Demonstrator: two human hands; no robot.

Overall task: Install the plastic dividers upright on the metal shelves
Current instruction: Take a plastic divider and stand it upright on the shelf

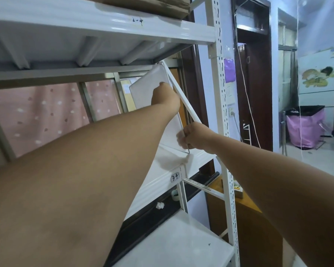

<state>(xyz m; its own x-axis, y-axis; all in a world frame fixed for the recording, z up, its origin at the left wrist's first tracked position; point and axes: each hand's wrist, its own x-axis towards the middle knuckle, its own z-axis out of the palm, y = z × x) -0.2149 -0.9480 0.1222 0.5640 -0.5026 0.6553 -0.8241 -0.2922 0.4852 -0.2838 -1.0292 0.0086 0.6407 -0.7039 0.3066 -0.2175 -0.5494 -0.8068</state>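
Seen from the head camera, a person reaches with 2 bare arms into a white metal shelving unit, where a white plastic divider (143, 87) stands tilted at centre frame between the upper shelf (104, 26), hand-marked "2-4", and the lower shelf (168, 170), labelled "3-4". The divider's top edge sits just under the upper shelf's underside; its bottom edge meets the lower shelf near the front lip. The left hand (165, 99), at centre frame, presses against the divider's face, its fingers hidden behind the hand, so the grip cannot be told. The right hand (193, 136), lower and just right of centre, has its grip closed on a thin white rod (183, 101) that runs diagonally along the divider's front edge from the upper shelf down toward the lower one. A perforated white upright post (223, 112) rises to the right of both hands. Behind the shelves, at left of frame, hangs a pink spotted curtain (46, 116); at far right, a bin lined with a pink bag (305, 130) stands on the floor.
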